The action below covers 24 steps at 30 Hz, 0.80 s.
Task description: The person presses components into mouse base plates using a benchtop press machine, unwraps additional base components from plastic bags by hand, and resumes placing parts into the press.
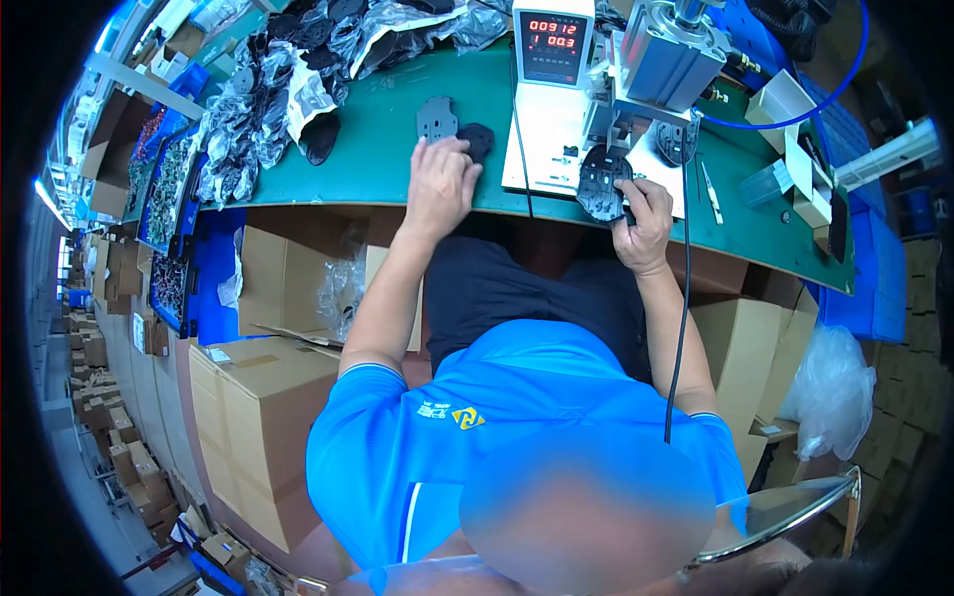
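Observation:
My left hand (441, 187) is over the green table with its fingers loosely bent and thumb apart. Its fingertips reach the near edges of a flat grey plastic plate with cut-outs (435, 117) and a darker rounded plastic piece (477, 141), which lie side by side. My right hand (644, 226) pinches the right edge of a black moulded plastic part (600, 187). That part sits at the front of the white base (545, 159), just below the head of a metal press (664, 62). Another black part (676, 141) lies to the right of the press head.
A counter box with red digits (553, 44) stands behind the base. Plastic bags with black pieces (268, 109) cover the table's far left. A screwdriver-like tool (712, 195) and small white boxes (801, 169) lie right. Cardboard boxes (260, 417) stand below; a black cable (684, 328) hangs beside my right arm.

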Motion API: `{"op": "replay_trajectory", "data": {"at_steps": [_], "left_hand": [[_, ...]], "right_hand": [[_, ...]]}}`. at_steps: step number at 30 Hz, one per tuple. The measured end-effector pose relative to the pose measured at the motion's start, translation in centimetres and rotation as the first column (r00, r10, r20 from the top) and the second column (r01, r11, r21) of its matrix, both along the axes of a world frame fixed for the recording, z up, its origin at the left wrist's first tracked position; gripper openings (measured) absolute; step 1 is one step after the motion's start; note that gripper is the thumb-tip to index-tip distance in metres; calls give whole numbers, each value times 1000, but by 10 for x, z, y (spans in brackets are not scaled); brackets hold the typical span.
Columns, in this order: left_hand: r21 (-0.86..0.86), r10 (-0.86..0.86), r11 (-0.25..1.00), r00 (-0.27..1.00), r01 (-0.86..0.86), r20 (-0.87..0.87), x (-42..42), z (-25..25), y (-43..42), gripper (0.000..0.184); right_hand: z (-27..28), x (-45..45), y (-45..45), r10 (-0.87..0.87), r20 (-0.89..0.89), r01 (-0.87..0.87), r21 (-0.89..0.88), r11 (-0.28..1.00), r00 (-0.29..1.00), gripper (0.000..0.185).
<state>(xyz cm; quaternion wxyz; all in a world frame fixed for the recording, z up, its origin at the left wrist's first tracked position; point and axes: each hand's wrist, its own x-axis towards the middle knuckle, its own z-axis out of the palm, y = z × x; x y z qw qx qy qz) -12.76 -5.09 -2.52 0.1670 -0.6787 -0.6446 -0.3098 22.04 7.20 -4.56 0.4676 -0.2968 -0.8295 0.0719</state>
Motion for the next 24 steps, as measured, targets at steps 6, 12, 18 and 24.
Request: {"op": "replay_trajectory", "data": {"at_steps": [6,12,18,24], "left_hand": [[-175,-11,984,997,24,77,26,4,-32,45],[-258,-104,960,994,105,18,27,7,-57,56],[51,-203,978,978,200,55,43,34,-50,61],[98,-463,884,884,456,65,101,46,-9,49]], "right_hand": [[0,-2,0,-8,-7,8,-8,1000,1000,52],[10,-1,-5,-6,-28,5,-36,999,1000,48],[27,-5,-18,10,-221,-29,-83,996,975,47],[23,30,-78,87,-210,-126,-177,976,974,44]]}}
